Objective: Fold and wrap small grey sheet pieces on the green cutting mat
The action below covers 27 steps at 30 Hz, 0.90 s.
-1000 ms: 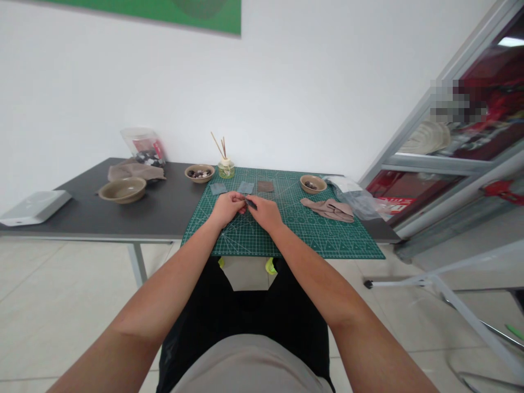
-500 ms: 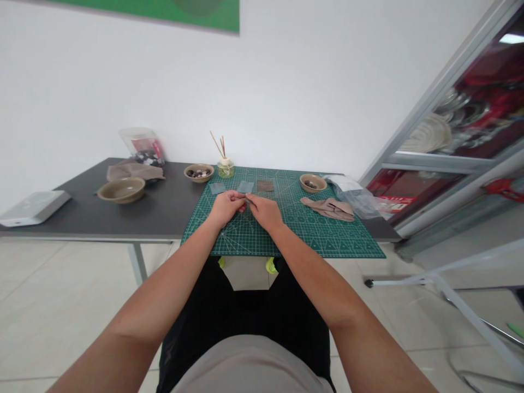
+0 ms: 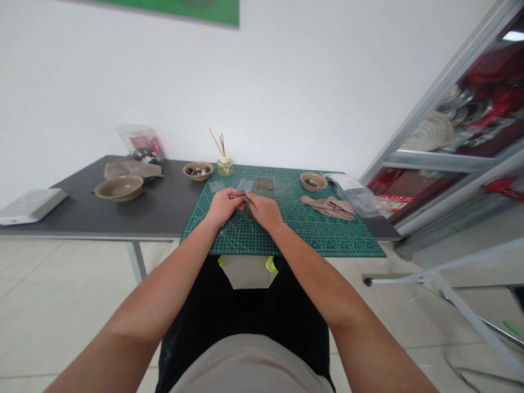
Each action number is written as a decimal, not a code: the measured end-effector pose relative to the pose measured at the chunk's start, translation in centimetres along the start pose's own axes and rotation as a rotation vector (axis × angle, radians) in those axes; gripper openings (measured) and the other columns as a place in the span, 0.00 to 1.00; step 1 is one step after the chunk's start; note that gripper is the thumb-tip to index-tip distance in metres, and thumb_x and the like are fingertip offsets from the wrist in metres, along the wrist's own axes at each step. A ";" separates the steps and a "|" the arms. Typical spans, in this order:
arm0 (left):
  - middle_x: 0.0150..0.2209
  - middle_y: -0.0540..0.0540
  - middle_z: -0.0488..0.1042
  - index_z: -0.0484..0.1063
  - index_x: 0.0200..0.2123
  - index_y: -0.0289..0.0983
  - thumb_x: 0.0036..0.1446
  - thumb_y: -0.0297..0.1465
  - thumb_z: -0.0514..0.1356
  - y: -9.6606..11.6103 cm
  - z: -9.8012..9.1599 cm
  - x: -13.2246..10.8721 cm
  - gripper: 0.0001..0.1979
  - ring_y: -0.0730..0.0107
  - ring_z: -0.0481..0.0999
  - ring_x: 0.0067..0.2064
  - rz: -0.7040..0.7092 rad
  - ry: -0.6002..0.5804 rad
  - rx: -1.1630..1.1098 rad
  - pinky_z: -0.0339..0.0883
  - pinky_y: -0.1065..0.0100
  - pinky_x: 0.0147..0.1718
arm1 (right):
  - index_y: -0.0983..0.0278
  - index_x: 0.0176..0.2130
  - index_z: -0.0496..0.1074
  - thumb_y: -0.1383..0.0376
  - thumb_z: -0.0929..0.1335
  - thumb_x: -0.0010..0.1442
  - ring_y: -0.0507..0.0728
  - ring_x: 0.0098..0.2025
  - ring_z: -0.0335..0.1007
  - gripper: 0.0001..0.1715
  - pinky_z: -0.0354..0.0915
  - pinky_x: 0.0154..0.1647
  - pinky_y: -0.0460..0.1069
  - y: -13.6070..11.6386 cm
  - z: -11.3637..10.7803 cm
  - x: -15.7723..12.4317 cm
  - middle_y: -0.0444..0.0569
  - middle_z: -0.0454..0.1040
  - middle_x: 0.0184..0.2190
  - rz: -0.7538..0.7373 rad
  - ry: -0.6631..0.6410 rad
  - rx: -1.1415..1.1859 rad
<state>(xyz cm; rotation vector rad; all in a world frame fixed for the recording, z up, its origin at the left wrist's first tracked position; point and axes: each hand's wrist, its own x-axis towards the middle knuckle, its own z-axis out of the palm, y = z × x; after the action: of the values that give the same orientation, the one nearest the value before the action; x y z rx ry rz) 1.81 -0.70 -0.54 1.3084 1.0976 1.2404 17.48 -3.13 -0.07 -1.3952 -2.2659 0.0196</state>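
Over the green cutting mat (image 3: 327, 243), my left hand (image 3: 225, 206) and my right hand (image 3: 265, 212) meet at the fingertips. Both are closed around a small dark object, mostly hidden by the fingers and too small to identify. Just beyond the hands lie a brown square piece (image 3: 265, 184) and a clear bluish piece (image 3: 245, 185). Another clear piece (image 3: 216, 186) is left of them. A bowl of dark and light stones (image 3: 198, 171) stands at the mat's back left corner, and a bowl with a few dark stones (image 3: 313, 182) toward the back right.
A reed diffuser (image 3: 225, 165) stands at the back. Right are a crumpled brown cloth (image 3: 329, 207) and a plastic bag (image 3: 358, 197). Left are a large bowl (image 3: 119, 189), another cloth (image 3: 133, 167), a clear container of stones (image 3: 141, 144) and a white box (image 3: 33, 206).
The camera view has shifted slightly. Both hands stay together at nearly the same place, with only slight finger movement.
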 end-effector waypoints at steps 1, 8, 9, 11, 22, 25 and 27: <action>0.22 0.50 0.76 0.70 0.30 0.35 0.45 0.27 0.65 0.1 0.0 0.0 0.08 0.73 0.76 0.24 -0.003 0.000 0.004 0.71 0.70 0.27 | 0.62 0.64 0.63 0.67 0.59 0.69 0.57 0.57 0.71 0.26 0.68 0.57 0.52 -0.1 0.0 0.0 0.49 0.68 0.62 0.005 -0.003 -0.005; 0.23 0.50 0.76 0.70 0.29 0.34 0.43 0.28 0.65 0.2 0.0 0.0 0.08 0.73 0.76 0.24 -0.015 -0.020 0.048 0.71 0.70 0.28 | 0.62 0.65 0.62 0.69 0.60 0.67 0.56 0.62 0.66 0.28 0.64 0.61 0.52 -0.3 0.1 0.0 0.50 0.64 0.64 -0.082 -0.026 -0.022; 0.23 0.50 0.76 0.70 0.29 0.34 0.43 0.28 0.65 0.2 0.0 0.0 0.08 0.73 0.76 0.24 -0.005 -0.021 0.055 0.71 0.70 0.28 | 0.62 0.65 0.62 0.70 0.59 0.67 0.55 0.63 0.65 0.28 0.63 0.62 0.52 -0.2 0.1 0.0 0.50 0.63 0.65 -0.092 -0.024 -0.022; 0.23 0.50 0.76 0.71 0.29 0.35 0.43 0.29 0.65 0.1 -0.1 -0.1 0.08 0.73 0.75 0.24 0.027 -0.008 0.078 0.70 0.71 0.27 | 0.63 0.64 0.62 0.71 0.59 0.67 0.54 0.64 0.63 0.28 0.61 0.63 0.51 -0.2 0.1 0.0 0.49 0.63 0.65 -0.103 -0.014 -0.023; 0.20 0.52 0.75 0.70 0.29 0.35 0.44 0.28 0.64 0.4 0.0 -0.3 0.07 0.73 0.74 0.22 0.066 0.011 0.114 0.67 0.71 0.25 | 0.63 0.63 0.64 0.69 0.59 0.67 0.58 0.57 0.70 0.26 0.66 0.57 0.52 -0.2 -0.1 -0.1 0.52 0.69 0.61 0.005 0.006 -0.022; 0.20 0.52 0.74 0.70 0.29 0.35 0.43 0.27 0.65 0.4 0.1 -0.4 0.07 0.72 0.74 0.23 0.077 0.007 0.130 0.67 0.71 0.25 | 0.65 0.62 0.64 0.67 0.59 0.68 0.60 0.53 0.73 0.25 0.68 0.52 0.53 -0.5 -0.2 0.0 0.55 0.75 0.54 0.045 0.006 -0.041; 0.21 0.51 0.75 0.70 0.28 0.36 0.43 0.26 0.64 0.6 0.1 -0.5 0.07 0.71 0.75 0.23 0.066 -0.002 0.146 0.68 0.71 0.25 | 0.64 0.61 0.65 0.66 0.59 0.68 0.60 0.48 0.75 0.24 0.69 0.48 0.52 -0.6 -0.2 -0.1 0.55 0.78 0.48 0.070 0.002 -0.052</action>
<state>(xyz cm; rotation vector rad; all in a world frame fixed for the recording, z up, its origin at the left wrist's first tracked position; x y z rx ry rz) 1.85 -1.22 -0.02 1.4656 1.1694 1.2262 17.09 -3.52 0.27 -1.5003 -2.2297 -0.0183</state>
